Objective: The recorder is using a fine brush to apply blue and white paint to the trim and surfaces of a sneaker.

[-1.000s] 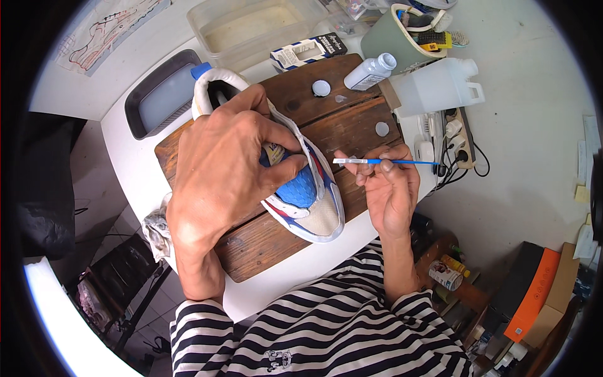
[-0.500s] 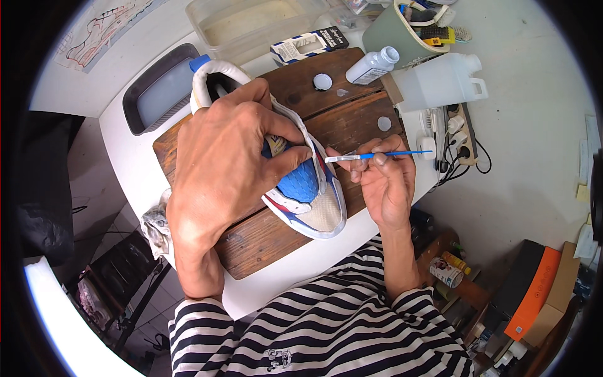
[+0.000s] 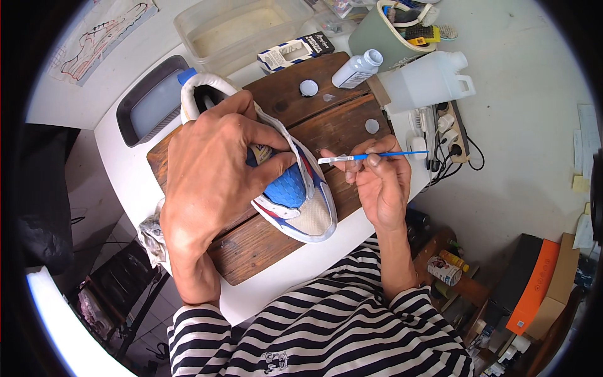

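Observation:
A white, blue and red sneaker [image 3: 314, 217] rests on a dark wooden board [image 3: 251, 256], toe pointing toward me. My left hand [image 3: 210, 166] grips its upper, thumb and fingers closed around the lace edge over the blue padded tongue [image 3: 286, 190]. To the right, my right hand [image 3: 386, 185] pinches a thin blue paintbrush [image 3: 362, 156] held nearly level. The flat bristle tip is whitish and points at the sneaker's right side, with a small gap between. Much of the sneaker's left side is hidden under my left hand.
On the board stand an uncapped paint bottle [image 3: 353, 73], an upturned cap [image 3: 308, 88] and a small white disc [image 3: 372, 126]. Around it are a grey tray [image 3: 151, 100], clear tub [image 3: 242, 28], small box [image 3: 295, 51], plastic jug [image 3: 421, 81], brush bucket [image 3: 364, 41] and power strip [image 3: 461, 129].
The whole scene has shifted slightly left in the view. My left hand stays on the sneaker, and the brush keeps almost the same place beside it, a touch farther off.

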